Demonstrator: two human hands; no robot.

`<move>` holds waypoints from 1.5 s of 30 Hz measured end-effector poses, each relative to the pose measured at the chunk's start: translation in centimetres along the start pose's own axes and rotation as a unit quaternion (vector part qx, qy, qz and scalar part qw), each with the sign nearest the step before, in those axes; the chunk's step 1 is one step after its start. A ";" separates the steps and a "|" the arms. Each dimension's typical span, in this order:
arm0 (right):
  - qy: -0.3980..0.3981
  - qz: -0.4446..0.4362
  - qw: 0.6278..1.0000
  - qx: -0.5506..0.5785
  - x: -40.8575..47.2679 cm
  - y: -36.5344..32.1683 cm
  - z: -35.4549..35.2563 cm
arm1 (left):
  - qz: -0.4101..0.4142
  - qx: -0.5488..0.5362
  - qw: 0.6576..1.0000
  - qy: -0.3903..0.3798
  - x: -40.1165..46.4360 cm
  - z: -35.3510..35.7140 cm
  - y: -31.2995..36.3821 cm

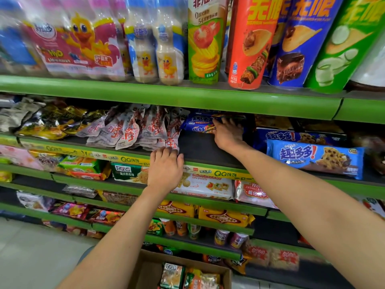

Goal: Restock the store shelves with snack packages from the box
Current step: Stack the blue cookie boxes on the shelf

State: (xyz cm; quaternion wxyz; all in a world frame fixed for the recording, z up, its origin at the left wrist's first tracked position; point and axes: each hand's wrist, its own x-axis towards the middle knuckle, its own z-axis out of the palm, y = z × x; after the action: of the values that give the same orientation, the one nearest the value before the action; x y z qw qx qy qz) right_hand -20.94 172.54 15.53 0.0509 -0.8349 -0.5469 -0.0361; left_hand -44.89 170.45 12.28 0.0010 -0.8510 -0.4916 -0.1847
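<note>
Shelves with green edges fill the head view, and both bare arms reach toward the second one from the top. The left hand lies palm down on that shelf's front edge, fingers straight and together, their tips touching the bottom of the white-and-red pouches; it holds nothing. The right hand reaches deeper into the same shelf, just right of those pouches, across a bare dark patch of shelf. Its fingers are curled onto a dark blue cookie package lying at the back, so this grip is closed on that package. Right of the hand lies a light blue cookie package with more dark blue ones behind it. Left of the pouches sit gold-and-black bags.

Above this shelf stand duck-printed drink bottles and tall chip tubes in red, blue and green. Below it lie biscuit packs, then yellow packs one shelf lower.

At the bottom edge of the view, below the left forearm, an open cardboard box sits on the floor with snack packages inside.
</note>
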 end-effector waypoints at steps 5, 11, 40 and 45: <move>-0.006 0.011 1.000 -0.016 -0.4 0.2 -0.2 | -0.014 -0.008 1.000 -0.010 0.0 0.0 0.2; -0.016 0.011 1.000 0.009 -1.2 0.4 -1.5 | -0.054 -0.087 0.991 -0.084 1.7 -2.2 1.3; 0.042 0.140 0.979 0.146 -16.6 27.3 -3.5 | -0.245 -0.605 0.716 -0.248 9.3 1.8 26.2; 0.086 0.156 0.969 0.173 -16.9 27.2 -3.3 | -0.190 -0.643 0.694 -0.262 9.3 1.6 25.4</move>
State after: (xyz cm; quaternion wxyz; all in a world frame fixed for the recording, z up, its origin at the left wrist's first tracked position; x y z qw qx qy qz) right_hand -2.73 145.94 15.63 0.2466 -0.8821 -0.4014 -0.0046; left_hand -18.98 165.45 18.34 -0.7106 -0.5459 -0.3844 -0.2220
